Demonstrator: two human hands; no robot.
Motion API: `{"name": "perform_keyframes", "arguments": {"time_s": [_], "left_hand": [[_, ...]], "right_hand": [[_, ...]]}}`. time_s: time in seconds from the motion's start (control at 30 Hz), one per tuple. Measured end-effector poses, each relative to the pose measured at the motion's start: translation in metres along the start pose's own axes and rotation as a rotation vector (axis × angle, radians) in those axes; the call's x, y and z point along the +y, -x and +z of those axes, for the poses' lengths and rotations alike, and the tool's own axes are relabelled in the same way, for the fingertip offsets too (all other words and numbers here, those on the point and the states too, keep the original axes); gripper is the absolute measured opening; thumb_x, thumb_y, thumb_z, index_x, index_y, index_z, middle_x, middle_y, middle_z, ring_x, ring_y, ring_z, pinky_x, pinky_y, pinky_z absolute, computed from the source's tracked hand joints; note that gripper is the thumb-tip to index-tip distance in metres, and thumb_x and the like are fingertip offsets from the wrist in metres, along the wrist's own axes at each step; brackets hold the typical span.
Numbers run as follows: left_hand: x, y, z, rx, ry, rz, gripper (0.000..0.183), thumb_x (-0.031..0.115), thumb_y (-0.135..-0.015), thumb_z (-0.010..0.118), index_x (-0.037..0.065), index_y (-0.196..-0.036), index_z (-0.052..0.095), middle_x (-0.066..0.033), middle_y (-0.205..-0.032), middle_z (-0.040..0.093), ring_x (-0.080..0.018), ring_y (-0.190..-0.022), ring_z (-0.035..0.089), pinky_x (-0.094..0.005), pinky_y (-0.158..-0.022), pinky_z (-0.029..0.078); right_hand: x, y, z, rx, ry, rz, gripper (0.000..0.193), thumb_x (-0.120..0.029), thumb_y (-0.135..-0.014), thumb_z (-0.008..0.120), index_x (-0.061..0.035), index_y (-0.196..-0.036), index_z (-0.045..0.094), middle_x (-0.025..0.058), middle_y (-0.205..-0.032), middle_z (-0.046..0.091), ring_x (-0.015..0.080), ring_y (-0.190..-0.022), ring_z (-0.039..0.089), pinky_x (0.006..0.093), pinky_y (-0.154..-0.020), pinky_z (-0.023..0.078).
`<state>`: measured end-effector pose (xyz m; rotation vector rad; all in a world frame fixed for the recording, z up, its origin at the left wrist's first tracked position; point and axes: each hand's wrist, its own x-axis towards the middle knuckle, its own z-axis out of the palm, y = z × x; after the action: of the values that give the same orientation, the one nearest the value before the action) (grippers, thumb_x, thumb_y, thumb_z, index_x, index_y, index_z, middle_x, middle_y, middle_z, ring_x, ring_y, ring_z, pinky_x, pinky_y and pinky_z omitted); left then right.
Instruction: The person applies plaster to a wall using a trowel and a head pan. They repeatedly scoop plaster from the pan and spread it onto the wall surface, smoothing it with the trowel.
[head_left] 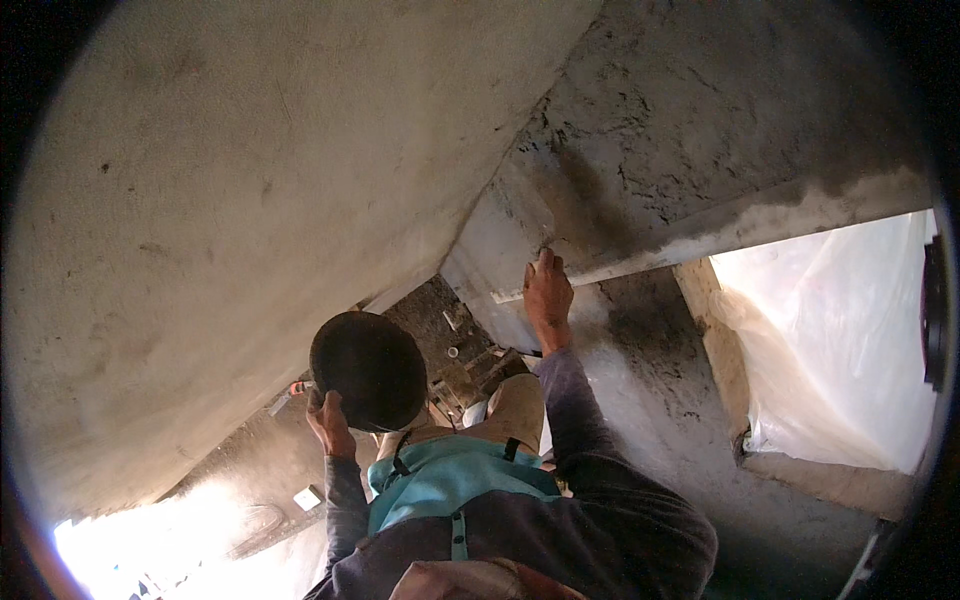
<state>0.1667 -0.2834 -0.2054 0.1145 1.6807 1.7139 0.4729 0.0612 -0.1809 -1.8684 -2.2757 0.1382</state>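
Left hand (333, 428) grips the dark, round bowl (367, 372) at its lower-left edge, out in front of the body; contents not readable. Right hand (548, 293) raised at the right wall (650, 130), fingers curled; cannot tell whether they pinch anything. Main risk, as I judge it: a one-sided hold, so a loaded bowl could tip or twist free if the wrist tires or the body leans. Lesser one: a slip could scrape knuckles on the rough surface. Clutter (455, 330) below might spoil footing. Right wall grey, dark damp-looking patches, pitted toward the corner; left wall (230, 220) paler, smoother, few specks. Translucent sheet (830, 340) across the opening at right; glare lower left.
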Motion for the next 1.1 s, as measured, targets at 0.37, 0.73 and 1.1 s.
{"name": "perform_keyframes", "arguments": {"time_s": [0.37, 0.73, 1.1], "left_hand": [[-0.005, -0.002, -0.015, -0.025, -0.091, 0.015, 0.032, 0.013, -0.092, 0.063, 0.001, -0.121, 0.068, -0.0013, -0.110, 0.069, -0.0127, -0.098, 0.059, -0.0292, -0.089, 0.046], [0.004, -0.015, 0.011, -0.030, -0.218, 0.019, 0.032, 0.004, -0.089, 0.063, -0.003, -0.120, 0.069, -0.0069, -0.113, 0.074, -0.0158, -0.099, 0.066, -0.0301, -0.088, 0.051], [0.041, -0.024, 0.079, -0.227, -0.587, 0.290, 0.021, 0.012, -0.082, 0.067, 0.002, -0.079, 0.049, -0.0057, -0.071, 0.050, -0.0135, -0.070, 0.047, -0.0334, -0.064, 0.042]], "right_hand": [[0.007, -0.032, -0.003, 0.077, 0.009, 0.040, 0.045, -0.020, -0.101, 0.060, 0.0010, -0.139, 0.049, 0.0265, -0.114, 0.065, 0.0409, -0.100, 0.069, 0.0503, -0.078, 0.061], [-0.019, 0.093, -0.055, -0.512, -0.143, -0.405, 0.029, -0.029, -0.097, 0.067, -0.0043, -0.111, 0.062, 0.0207, -0.095, 0.067, 0.0398, -0.087, 0.069, 0.0512, -0.072, 0.058], [-0.093, 0.152, 0.006, -0.593, -0.206, -0.944, 0.029, -0.019, -0.094, 0.065, 0.0010, -0.114, 0.068, 0.0151, -0.079, 0.069, 0.0303, -0.067, 0.068, 0.0440, -0.060, 0.056]]}}
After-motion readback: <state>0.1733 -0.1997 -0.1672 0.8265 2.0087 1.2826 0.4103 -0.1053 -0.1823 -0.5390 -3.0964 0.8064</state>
